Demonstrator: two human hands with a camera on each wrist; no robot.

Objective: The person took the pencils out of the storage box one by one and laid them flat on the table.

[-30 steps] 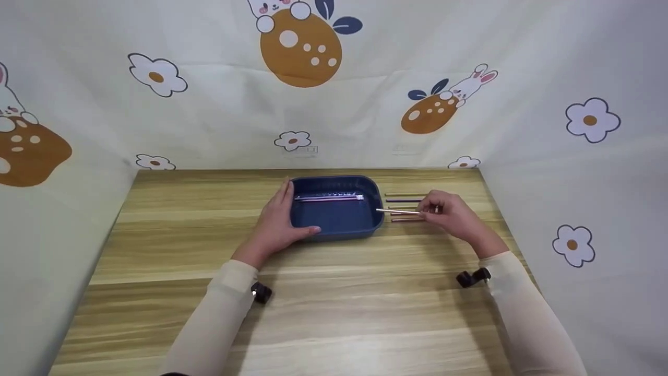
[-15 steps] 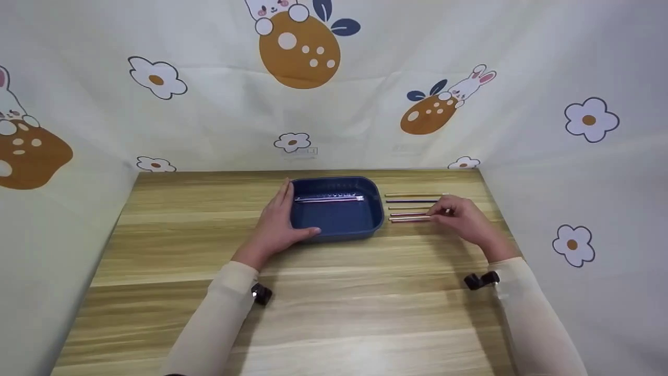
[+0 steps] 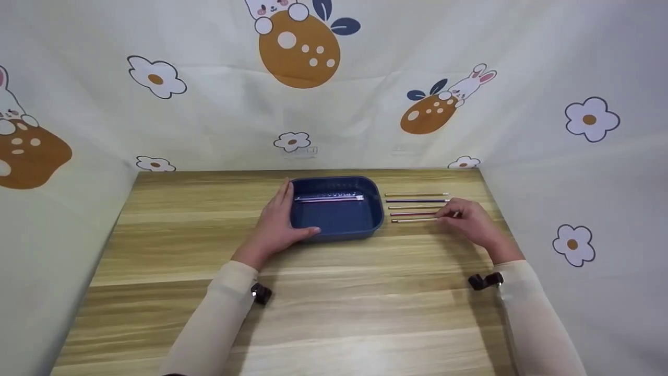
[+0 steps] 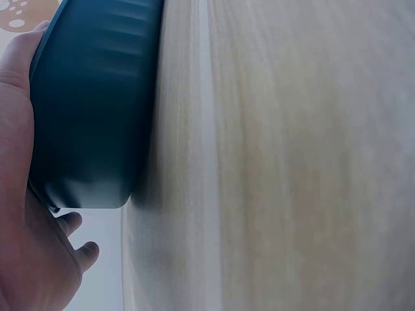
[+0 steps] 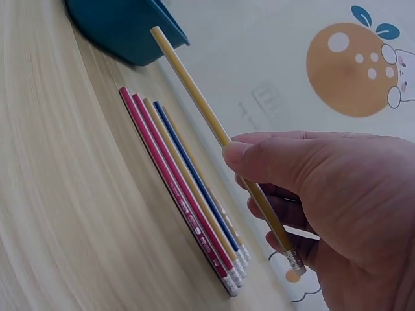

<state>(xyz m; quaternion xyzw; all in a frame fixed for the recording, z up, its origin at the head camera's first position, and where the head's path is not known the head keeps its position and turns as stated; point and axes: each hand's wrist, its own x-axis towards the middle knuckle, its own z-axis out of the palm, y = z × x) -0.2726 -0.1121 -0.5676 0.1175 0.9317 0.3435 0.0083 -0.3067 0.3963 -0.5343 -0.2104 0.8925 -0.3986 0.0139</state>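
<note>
Clock bearings as the head camera sees the table, 12 toward the cloth wall.

Right hand [image 3: 469, 222]: thumb and fingers pinched on a slim yellow wooden pencil [image 5: 194, 91], blunt at the bare end, silvery metal band at the other. We see the bare end point toward 9 o'clock, the shaft over the near edge of a row of pencils. Whether it touches them we cannot tell.

Left hand [image 3: 273, 224]: at the bin's 9 o'clock end, thumb spread wide of the fingers and lying at the near rim, fingers along the end wall. The two hands are well apart, the bin between them.

The row lies just off the bin's 3 o'clock end, roughly parallel. From 6 to 12 we count two pink-red pencils [image 5: 147, 133], a second yellow pencil [image 3: 409, 208], a dark blue pencil [image 3: 415, 200] and a third yellow pencil [image 3: 415, 195]; silvery ends toward 3.

Dark blue, round-cornered rectangular plastic bin [image 3: 336, 218]: inside, toward 12, we note shiny pinkish-purple pencils [image 3: 329, 198], silvery ends at 3; number unclear.

Beneath all, a wood-grain tabletop [image 3: 365, 303]; at 12, a cream cloth wall [image 3: 219, 104] printed with rabbits, orange fruit and flowers.
</note>
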